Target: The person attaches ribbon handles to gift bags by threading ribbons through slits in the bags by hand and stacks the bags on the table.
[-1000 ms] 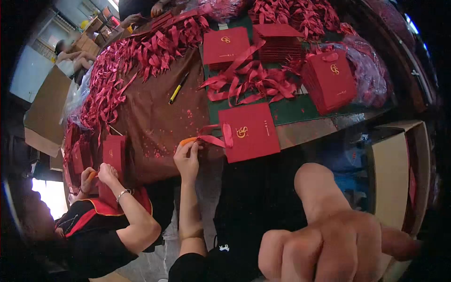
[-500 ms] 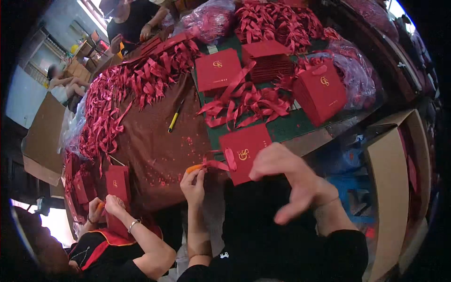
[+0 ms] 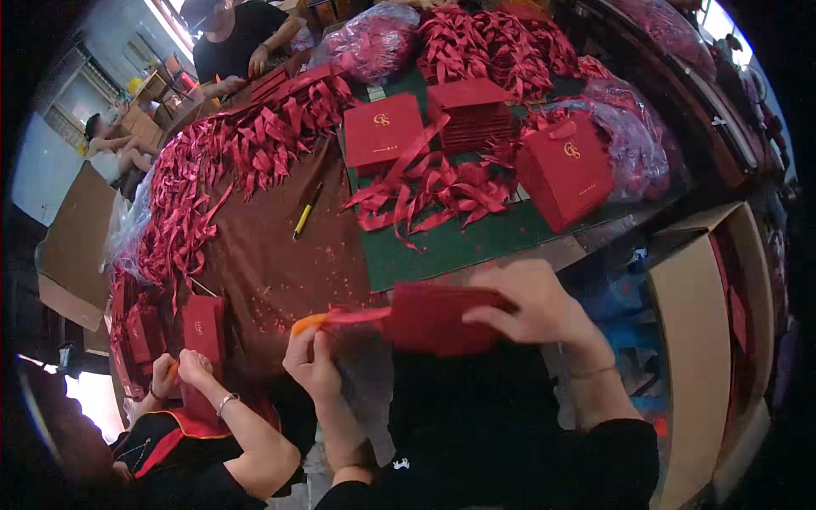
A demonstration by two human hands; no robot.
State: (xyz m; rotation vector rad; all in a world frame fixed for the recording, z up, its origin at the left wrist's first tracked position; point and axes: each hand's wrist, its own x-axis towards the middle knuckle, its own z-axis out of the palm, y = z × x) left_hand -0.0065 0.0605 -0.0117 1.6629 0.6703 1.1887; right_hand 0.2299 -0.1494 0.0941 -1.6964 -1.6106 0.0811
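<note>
My right hand (image 3: 540, 302) grips the right edge of a red paper gift bag (image 3: 429, 321), thumb in front, above my lap at the table's near edge. The bag is tilted and blurred. From its left side a red ribbon (image 3: 361, 315) runs taut to my left hand (image 3: 314, 361). Those fingers are closed on the ribbon's end. A long orange piece (image 3: 309, 323) sits at the left fingertips; whether it is a finger cover or a tool I cannot tell.
Loose ribbons (image 3: 433, 191) and stacked red bags (image 3: 382, 132) lie on the green mat (image 3: 408, 263). A yellow-and-black pen-shaped tool (image 3: 303, 217) rests on the brown cloth. At left, a co-worker's hands (image 3: 194, 365) hold another bag. An open carton (image 3: 693, 340) stands at right.
My right hand has closed on the bag and lifted it off the mat towards me, tilting it. My left hand has moved left and down with the ribbon.
</note>
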